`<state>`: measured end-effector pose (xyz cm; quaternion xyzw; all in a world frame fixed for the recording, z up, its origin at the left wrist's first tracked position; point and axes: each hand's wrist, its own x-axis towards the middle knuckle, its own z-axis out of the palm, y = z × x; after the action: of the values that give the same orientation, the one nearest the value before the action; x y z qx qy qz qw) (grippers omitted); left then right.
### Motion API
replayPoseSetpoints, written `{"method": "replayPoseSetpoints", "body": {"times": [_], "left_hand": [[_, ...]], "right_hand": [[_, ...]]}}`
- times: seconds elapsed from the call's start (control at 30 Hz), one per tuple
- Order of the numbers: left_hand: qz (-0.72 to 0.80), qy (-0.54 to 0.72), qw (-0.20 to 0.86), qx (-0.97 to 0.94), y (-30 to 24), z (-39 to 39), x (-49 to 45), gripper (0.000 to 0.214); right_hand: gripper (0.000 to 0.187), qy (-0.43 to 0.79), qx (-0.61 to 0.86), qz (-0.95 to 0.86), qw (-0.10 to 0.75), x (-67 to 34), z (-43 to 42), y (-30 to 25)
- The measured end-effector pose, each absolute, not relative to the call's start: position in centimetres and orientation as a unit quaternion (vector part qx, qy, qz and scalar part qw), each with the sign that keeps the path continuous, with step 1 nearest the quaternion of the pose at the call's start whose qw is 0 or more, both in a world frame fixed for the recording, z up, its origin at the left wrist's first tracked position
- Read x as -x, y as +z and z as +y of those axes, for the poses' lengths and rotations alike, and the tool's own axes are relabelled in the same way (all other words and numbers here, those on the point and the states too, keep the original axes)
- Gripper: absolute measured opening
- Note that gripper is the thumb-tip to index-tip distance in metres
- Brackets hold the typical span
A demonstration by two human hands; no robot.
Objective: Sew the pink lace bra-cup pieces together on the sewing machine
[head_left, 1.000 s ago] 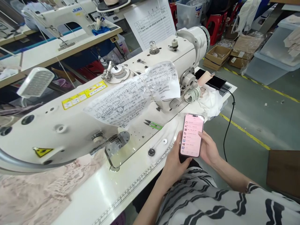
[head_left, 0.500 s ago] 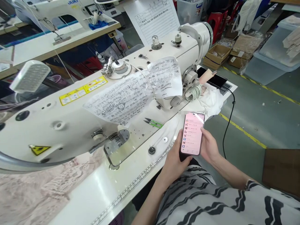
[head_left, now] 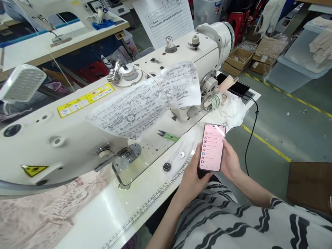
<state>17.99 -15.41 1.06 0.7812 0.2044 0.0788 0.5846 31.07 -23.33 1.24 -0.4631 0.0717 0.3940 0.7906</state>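
A smartphone (head_left: pixel 211 148) with a lit pink list on its screen is held upright above my lap, in front of the table edge. My left hand (head_left: pixel 194 174) is closed round its left side and lower corner, the thumb beneath the bottom edge. On the other side my right hand (head_left: pixel 230 159) grips the phone's right edge; the fingers behind it are hidden. Left of the phone, a black bobbin (head_left: pixel 167 167) and a pale metal disc (head_left: pixel 181 154) lie on the table. Green-handled thread snips (head_left: pixel 168 136) rest on the sewing machine's bed.
The white sewing machine (head_left: pixel 75 138) spans the table, with handwritten paper (head_left: pixel 129 110) fixed to it. Pale pink lace fabric (head_left: pixel 52 211) lies at left. White cloth (head_left: pixel 233 111) and a dark tablet (head_left: pixel 236 87) sit at the table's right end. A cardboard box (head_left: pixel 310 186) stands on the floor.
The view has shifted slightly, so the machine and table appear a little further left. Both hands keep the same hold on the phone, and its screen list looks the same.
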Motion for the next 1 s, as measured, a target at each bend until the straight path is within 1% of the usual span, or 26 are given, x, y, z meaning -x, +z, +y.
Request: {"method": "replayPoseSetpoints", "body": {"times": [0.2,0.53,1.0], "left_hand": [[0.204,0.076,0.589,-0.778,1.20,-15.37,-17.97,0.096],[0.195,0.081,0.578,-0.788,1.22,-15.40,-18.00,0.097],[0.186,0.091,0.570,-0.795,1.15,-15.50,-18.00,0.098]], "right_hand": [[0.037,0.388,0.466,0.066,0.792,-30.87,-23.39,1.08],[0.042,0.380,0.485,0.071,0.785,-30.85,-23.41,0.84],[0.036,0.370,0.503,0.072,0.778,-30.82,-23.36,0.46]]}}
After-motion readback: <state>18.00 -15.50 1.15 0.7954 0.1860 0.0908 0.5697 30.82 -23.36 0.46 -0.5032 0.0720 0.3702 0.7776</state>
